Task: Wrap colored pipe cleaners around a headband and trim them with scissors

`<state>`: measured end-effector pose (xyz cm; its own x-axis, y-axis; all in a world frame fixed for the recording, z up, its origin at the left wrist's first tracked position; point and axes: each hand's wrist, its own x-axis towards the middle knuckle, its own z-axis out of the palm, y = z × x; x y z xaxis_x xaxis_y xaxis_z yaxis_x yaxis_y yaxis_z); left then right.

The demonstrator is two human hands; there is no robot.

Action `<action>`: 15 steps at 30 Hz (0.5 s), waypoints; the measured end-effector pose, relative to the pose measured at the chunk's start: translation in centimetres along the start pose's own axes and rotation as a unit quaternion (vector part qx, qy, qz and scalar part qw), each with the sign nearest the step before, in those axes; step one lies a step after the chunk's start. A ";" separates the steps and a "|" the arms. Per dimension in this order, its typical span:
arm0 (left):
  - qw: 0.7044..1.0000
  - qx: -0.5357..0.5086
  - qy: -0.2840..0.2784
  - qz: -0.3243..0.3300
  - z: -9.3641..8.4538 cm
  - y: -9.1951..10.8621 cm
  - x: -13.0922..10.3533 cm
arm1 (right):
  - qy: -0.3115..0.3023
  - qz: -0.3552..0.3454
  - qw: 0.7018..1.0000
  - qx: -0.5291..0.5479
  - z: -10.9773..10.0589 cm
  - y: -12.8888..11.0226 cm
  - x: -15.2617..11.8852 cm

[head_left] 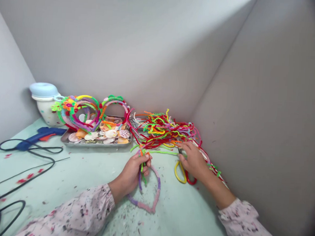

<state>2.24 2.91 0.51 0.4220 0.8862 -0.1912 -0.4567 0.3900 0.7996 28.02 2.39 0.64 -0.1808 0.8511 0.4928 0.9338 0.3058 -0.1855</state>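
Fuzzy pipe-cleaner hoop [152, 199], pink and purple and bent into a rounded loop, lies on the pale green desk [89, 185], its top gripped in the curled left hand [137, 166]. The right hand [193, 159], fingers spread, rests on a tangled heap of bright chenille stems [162, 130], over yellow-and-red scissor handles [182, 174]. Beside it, a metal tray [97, 144] holds smooth shells.

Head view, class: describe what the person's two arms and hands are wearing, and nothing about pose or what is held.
Both arms wear long sleeves of pale pinkish fabric with a small dark speckled print, gathered at the wrist: left sleeve, right sleeve. The left hand and right hand are bare, with no gloves, rings or watch visible.
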 end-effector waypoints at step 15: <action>1.000 0.024 -0.001 -0.010 0.5 -0.1 -0.3 | -0.023 0.014 0.998 0.056 4.0 0.6 1.2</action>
<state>2.48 2.46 0.80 0.4319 0.8778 -0.2071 -0.4106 0.3958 0.8214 27.16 5.30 -2.25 -0.1724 0.8779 0.4468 0.8990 0.3256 -0.2929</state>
